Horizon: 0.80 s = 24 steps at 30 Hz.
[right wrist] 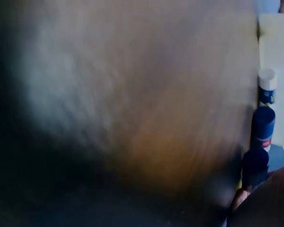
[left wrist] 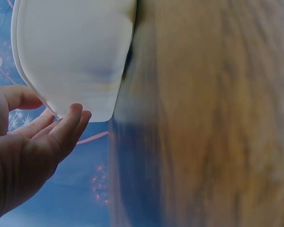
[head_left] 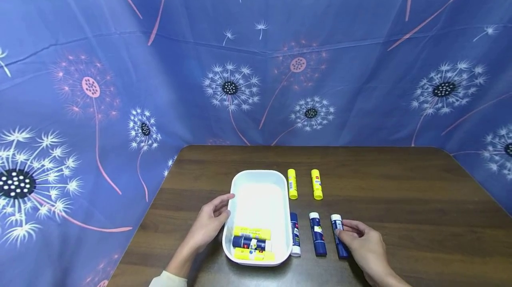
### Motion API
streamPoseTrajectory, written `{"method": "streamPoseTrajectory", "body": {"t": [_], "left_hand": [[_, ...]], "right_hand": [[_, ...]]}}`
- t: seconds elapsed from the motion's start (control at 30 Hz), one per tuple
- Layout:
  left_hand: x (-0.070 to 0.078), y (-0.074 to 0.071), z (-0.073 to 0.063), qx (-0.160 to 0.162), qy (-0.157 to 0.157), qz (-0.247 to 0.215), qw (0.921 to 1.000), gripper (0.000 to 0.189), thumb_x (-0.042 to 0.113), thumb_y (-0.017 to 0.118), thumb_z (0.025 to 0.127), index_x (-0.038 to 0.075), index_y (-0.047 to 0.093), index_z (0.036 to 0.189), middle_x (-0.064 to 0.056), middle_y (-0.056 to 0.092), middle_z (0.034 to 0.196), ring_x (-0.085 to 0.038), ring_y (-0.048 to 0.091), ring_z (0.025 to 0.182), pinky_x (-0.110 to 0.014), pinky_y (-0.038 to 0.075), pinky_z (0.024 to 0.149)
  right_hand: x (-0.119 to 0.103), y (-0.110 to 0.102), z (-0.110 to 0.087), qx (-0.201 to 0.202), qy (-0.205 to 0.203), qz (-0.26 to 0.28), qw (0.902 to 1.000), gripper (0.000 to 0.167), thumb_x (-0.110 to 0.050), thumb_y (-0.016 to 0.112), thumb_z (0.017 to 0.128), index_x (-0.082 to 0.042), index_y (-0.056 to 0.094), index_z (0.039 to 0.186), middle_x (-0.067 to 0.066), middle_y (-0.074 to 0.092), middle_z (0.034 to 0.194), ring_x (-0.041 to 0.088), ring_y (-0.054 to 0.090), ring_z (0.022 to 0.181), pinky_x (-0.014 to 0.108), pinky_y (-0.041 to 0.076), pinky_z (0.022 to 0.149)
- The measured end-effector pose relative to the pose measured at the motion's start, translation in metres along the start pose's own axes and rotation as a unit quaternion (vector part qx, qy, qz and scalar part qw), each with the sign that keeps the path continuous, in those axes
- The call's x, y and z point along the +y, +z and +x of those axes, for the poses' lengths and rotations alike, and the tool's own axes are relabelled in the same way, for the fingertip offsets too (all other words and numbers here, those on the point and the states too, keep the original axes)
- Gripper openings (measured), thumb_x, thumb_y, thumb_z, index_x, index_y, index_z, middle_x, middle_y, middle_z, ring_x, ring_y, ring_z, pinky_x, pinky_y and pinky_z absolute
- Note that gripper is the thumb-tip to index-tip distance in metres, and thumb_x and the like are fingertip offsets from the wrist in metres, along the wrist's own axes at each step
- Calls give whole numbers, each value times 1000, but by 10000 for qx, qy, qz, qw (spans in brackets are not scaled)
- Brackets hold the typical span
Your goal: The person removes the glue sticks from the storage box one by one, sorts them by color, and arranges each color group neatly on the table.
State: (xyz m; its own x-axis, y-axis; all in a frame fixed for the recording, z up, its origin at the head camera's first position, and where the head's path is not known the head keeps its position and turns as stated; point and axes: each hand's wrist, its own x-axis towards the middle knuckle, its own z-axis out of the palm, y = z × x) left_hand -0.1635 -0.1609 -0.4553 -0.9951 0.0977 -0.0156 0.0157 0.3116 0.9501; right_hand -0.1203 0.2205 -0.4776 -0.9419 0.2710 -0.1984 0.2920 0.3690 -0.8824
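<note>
My right hand (head_left: 366, 248) pinches the rightmost navy glue stick (head_left: 339, 237) between thumb and fingers, its white end pointing away from me. To its left lies another navy glue stick (head_left: 318, 235). A third navy glue stick (head_left: 295, 235) lies along the tray's right side, white end toward me. My left hand (head_left: 209, 220) rests with its fingertips against the left rim of a white tray (head_left: 259, 174). In the left wrist view, that hand's fingers (left wrist: 71, 125) touch the tray's edge. Inside the tray's near end, a navy glue stick (head_left: 251, 243) lies between two yellow ones.
Behind the navy row, two yellow glue sticks (head_left: 292, 184) lie to the right of the tray's far part. Everything stands on a brown wooden table (head_left: 420, 198). A blue cloth (head_left: 256, 65) with dandelion prints hangs behind and beside it.
</note>
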Motion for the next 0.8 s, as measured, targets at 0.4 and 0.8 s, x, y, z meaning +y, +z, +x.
{"method": "streamPoseTrajectory", "body": {"t": [0.4, 0.8], "left_hand": [[2, 1, -2, 32, -19, 133, 9999, 41, 1, 55, 101, 6, 60, 142, -24, 56, 150, -44, 54, 140, -56, 45, 116], [-2, 1, -2, 116, 77, 90, 9999, 41, 1, 54, 101, 5, 61, 141, -23, 58, 149, -43, 55, 138, -56, 47, 115]], "right_hand": [[0, 4, -3, 429, -335, -996, 9935, 46, -28, 80, 88, -1, 71, 124, 7, 79, 99, -2, 63, 76, 18, 47, 67], [-48, -22, 29, -270, -918, 190, 9952, 52, -34, 64, 102, 2, 58, 139, 4, 73, 118, -5, 65, 92, 12, 54, 82]]}}
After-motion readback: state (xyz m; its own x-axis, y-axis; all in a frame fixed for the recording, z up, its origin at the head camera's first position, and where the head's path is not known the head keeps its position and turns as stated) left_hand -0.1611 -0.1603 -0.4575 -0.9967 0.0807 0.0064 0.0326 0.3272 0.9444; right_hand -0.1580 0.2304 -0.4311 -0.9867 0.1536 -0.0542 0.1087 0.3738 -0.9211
